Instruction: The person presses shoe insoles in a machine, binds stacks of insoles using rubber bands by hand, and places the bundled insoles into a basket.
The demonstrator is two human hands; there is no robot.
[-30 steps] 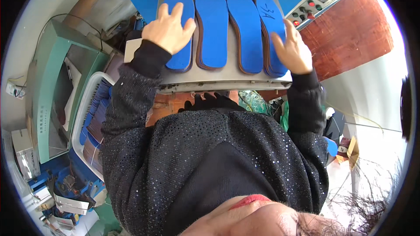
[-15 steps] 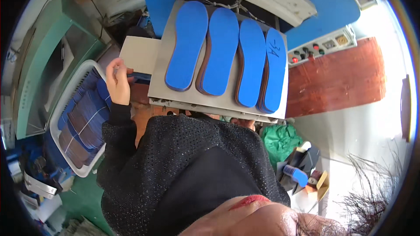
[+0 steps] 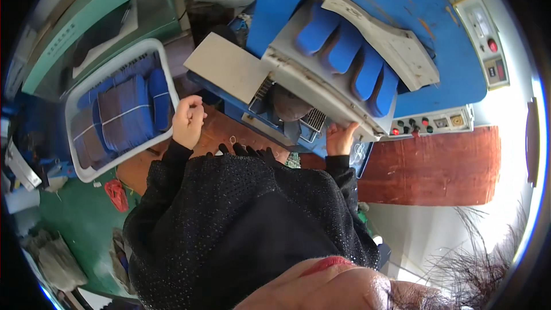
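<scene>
Four blue insole stacks (image 3: 344,49) sit side by side on the metal plate (image 3: 313,85), near ends a bit in from its front edge, far ends hidden behind a white curved bar (image 3: 381,31). Step in hand looks like shifting or steadying the loaded plate: right hand (image 3: 340,138) is at the front edge by the right corner, thumb and fingers slightly apart; whether it grips or just presses, can't tell. Left hand (image 3: 189,123) is half curled, nothing seen in it, off the plate, just beside the basket (image 3: 127,156). Next move probably calls for an even push along that edge, stacks kept from sliding, fingers clear of the bar. In the way: the bar, low over the stacks; a cream box (image 3: 227,69) off the plate's left corner, between it and the left hand. Below the front edge, a wire rack (image 3: 315,119). Off the right corner, button panel (image 3: 435,121) and red-brown board (image 3: 427,166). Basket holds string-tied insole bundles (image 3: 126,103); green machine (image 3: 86,23) behind it; red crumpled bag (image 3: 116,195) on the floor.
</scene>
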